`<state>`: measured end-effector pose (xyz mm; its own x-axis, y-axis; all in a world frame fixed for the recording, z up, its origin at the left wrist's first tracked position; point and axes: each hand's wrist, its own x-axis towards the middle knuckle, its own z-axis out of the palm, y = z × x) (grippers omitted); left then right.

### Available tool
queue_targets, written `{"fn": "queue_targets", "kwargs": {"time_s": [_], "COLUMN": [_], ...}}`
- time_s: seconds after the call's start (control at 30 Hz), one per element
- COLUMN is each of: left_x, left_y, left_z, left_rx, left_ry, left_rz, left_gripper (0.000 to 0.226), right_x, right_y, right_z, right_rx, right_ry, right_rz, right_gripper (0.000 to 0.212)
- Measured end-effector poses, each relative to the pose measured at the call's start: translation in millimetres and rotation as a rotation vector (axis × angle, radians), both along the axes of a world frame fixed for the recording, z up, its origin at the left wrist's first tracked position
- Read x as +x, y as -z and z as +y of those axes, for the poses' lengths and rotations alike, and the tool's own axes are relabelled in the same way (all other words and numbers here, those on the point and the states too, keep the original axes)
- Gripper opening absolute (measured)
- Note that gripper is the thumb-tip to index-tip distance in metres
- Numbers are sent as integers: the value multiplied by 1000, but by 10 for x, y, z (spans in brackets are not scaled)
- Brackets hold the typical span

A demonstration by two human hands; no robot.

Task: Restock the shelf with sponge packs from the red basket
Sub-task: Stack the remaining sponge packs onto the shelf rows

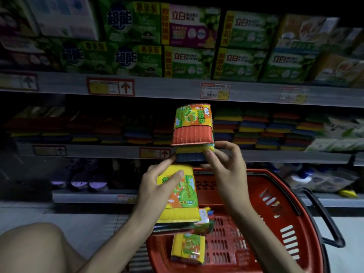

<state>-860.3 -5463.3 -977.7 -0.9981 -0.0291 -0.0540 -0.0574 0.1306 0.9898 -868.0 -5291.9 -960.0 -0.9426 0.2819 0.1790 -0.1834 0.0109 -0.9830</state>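
The right hand [226, 174] pinches an orange-topped sponge pack [192, 125] by its bottom, upright facing the shelf [98, 151], while the left hand [157, 186] grips a yellow sponge pack [183, 196], likely next, above the red basket [285, 194].

One orange-topped sponge pack [192, 127], banded with a green-and-orange label, was held upright by its lower edge in the right hand [226, 170], before the middle shelf [256, 156]. A yellow-topped sponge pack [179, 196] was gripped in the left hand [157, 186] over the red basket [275, 194]. A third pack [187, 249] was noted lying flat inside.
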Motion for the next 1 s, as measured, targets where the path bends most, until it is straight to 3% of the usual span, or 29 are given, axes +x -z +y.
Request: {"fn": "queue_targets", "kwargs": {"time_s": [0.17,0.4,0.53,0.77,1.0], "left_x": [-32,-88,-130,-201,-207], "left_y": [19,67,20,66,72], "left_z": [29,66,71,65,62], "left_rx": [-12,-14,3,-30,-13], "left_ry": [-2,-41,-34,-31,-3], "left_rz": [26,32,31,66,40], "left_gripper": [47,54,36,44,45], "right_x": [-13,-11,-56,-259,-400], "right_y": [87,55,0,89,57], "right_z": [-72,-104,-134,-176,-161], "right_rx": [-96,-262,-376,-566,-573], "right_ry": [140,73,35,151,203], "right_rz": [-21,-77,-110,-203,-211], "right_gripper": [21,24,26,20,16]}}
